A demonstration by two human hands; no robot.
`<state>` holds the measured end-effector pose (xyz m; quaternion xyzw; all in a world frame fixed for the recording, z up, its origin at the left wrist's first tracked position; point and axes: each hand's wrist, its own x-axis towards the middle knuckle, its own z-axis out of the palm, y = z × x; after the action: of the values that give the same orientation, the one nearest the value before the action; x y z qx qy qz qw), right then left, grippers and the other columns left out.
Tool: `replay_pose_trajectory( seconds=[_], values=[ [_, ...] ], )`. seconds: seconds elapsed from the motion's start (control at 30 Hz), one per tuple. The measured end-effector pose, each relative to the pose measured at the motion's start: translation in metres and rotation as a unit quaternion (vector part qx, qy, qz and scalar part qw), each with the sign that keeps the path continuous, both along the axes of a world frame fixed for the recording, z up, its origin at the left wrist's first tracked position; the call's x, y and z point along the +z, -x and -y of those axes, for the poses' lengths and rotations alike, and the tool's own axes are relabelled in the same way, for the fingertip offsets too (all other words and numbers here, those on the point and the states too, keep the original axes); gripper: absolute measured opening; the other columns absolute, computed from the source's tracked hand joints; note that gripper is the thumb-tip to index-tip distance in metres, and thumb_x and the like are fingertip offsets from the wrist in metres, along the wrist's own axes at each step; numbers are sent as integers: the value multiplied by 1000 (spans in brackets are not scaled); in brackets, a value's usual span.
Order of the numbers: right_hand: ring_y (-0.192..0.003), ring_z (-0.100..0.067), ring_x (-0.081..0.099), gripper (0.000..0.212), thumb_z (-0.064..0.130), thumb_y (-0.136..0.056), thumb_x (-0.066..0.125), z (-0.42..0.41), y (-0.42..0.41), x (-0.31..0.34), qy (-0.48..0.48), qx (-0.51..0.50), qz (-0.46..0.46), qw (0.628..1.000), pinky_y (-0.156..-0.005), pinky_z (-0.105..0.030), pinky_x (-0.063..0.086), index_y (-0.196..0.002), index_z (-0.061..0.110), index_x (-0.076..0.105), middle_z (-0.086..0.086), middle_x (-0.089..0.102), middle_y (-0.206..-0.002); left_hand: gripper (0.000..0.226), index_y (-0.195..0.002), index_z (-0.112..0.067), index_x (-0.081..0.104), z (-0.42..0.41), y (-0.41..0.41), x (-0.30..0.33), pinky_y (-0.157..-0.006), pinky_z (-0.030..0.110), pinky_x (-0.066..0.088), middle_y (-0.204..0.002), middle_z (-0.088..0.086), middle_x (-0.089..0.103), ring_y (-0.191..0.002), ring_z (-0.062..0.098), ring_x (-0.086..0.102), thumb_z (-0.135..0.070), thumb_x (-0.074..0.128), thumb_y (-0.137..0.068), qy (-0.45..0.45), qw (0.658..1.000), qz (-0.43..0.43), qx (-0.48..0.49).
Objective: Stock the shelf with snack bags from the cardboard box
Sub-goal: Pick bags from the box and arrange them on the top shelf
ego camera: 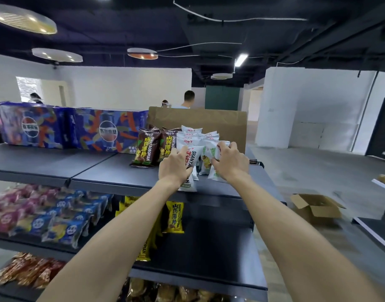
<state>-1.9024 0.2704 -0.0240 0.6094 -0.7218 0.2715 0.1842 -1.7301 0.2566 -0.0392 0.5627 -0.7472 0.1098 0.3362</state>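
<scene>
In the head view, both arms are stretched forward over the top shelf. The left hand is closed around a white snack bag whose lower end hangs over the shelf's front edge. The right hand is curled around another white bag, held just right of the first, with the fingers wrapped over its top. Directly beyond the two hands a row of white bags is stood upright on the shelf, and to the left of the left hand two brown bags are stood side by side. Behind these rows a large cardboard box is seen. Further left of the hands, blue drink cartons are lined along the back of the shelf. Below the forearms, yellow bags are placed on the next shelf down, with blue and pink packets to their left. An open small cardboard box is found on the floor, well to the right of the right arm.
</scene>
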Motion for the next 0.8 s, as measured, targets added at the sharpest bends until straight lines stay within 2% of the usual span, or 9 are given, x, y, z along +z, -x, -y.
replay_pose_trajectory(
  seconds=[0.13,0.23,0.3,0.4,0.53,0.67,0.8],
  values=[
    [-91,-34,65,43,51,-93,56,41,1,-2,-1,12,8,1000,-68,-35,39,-126,26,47,-6,48,-121,57,-131,-20,45,33,9,-3,-62,33,47,-116,9,57,-85,30,66,-44,68,-84,14,1000,9,24],
    [-92,-35,63,43,49,-93,55,65,-1,-13,10,31,29,999,-67,-36,39,-126,24,45,-8,45,-121,64,-134,-24,43,54,12,-15,-62,34,50,-120,8,52,-84,30,65,-53,65,-82,35,999,2,39],
    [-97,-34,58,50,51,-94,52,77,-3,-31,11,42,45,998,-65,-36,39,-135,26,36,-9,41,-122,70,-139,-28,36,63,15,-28,-65,36,53,-123,10,46,-94,31,62,-56,63,-80,40,998,-25,33],
    [-106,-34,47,66,57,-95,44,88,-4,-57,7,76,84,994,-66,-37,40,-150,37,14,-12,34,-129,74,-143,-31,29,73,21,-42,-68,41,52,-123,12,42,-105,35,54,-56,58,-80,41,996,-72,10],
    [-110,-35,44,71,61,-95,40,96,-4,-62,12,80,109,991,-67,-39,41,-152,42,3,-12,32,-131,69,-145,-30,27,82,25,-43,-71,42,50,-124,14,40,-109,36,50,-52,53,-85,42,994,-101,-9],
    [-113,-37,43,77,64,-95,36,95,-5,-65,-5,53,97,994,-75,-43,47,-152,41,-11,-14,31,-136,61,-148,-31,21,85,25,-45,-77,46,48,-131,16,35,-115,38,45,-51,39,-92,32,992,-122,-30],
    [-119,-39,42,81,66,-95,30,86,-7,-68,-51,34,78,995,-91,-48,45,-150,36,-22,-17,26,-145,62,-152,-34,8,80,22,-44,-82,51,48,-134,16,27,-114,37,41,-53,25,-95,14,989,-134,-55]
  ],
)
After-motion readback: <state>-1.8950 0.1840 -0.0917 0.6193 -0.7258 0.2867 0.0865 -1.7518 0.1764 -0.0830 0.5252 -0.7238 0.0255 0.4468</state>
